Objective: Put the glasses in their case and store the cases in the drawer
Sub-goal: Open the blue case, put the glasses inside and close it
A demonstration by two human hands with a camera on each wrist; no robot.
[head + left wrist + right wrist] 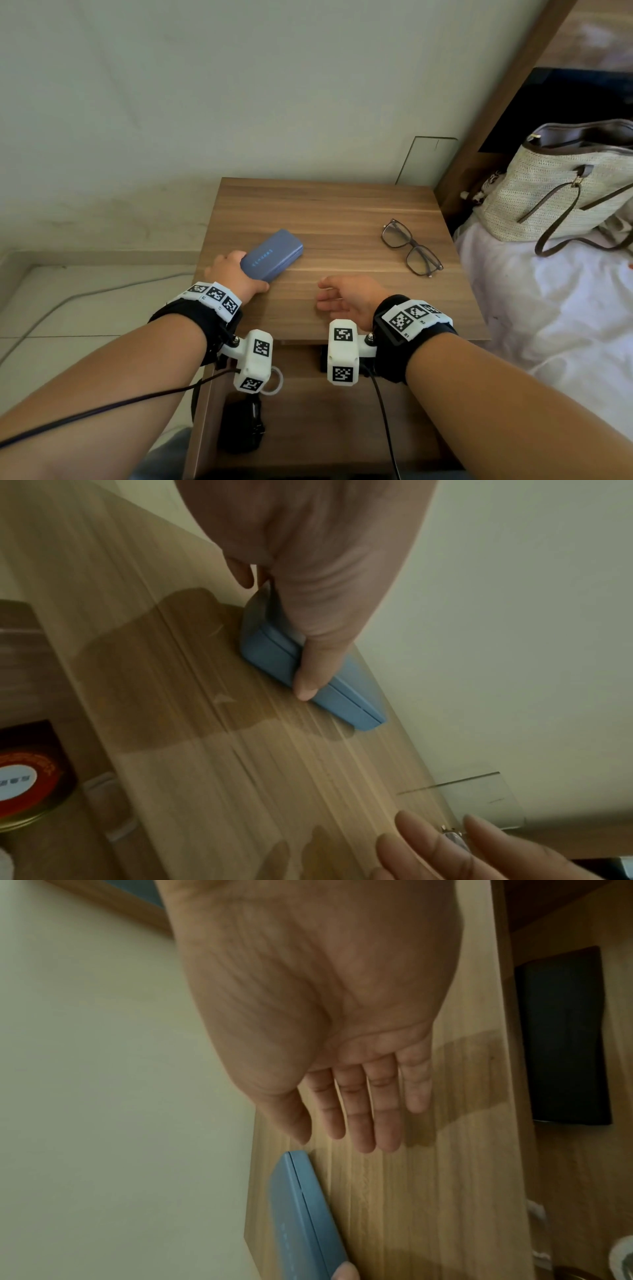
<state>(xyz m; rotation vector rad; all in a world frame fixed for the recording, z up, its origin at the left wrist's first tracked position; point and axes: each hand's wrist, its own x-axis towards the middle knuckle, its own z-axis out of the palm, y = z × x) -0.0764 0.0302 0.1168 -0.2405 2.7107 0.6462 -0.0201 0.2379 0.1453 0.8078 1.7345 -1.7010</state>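
Note:
A closed blue glasses case (272, 255) lies on the wooden nightstand top (335, 212) at its left side. My left hand (236, 274) grips the case's near end; the left wrist view shows the thumb pressed on the case (318, 691) along its seam. Dark-framed glasses (411, 248) lie unfolded on the right part of the top, apart from both hands. My right hand (342, 298) hovers open over the front middle of the top, fingers straight (363, 1118), holding nothing. The case (304, 1215) lies just beyond its fingertips. The drawer (308, 428) below stands pulled out.
In the open drawer lie a dark object (241, 425) and a white ring (274, 380). A woven handbag (561, 192) sits on the white bed (548, 308) at the right. A wall runs behind the nightstand, and tiled floor with a cable lies to the left.

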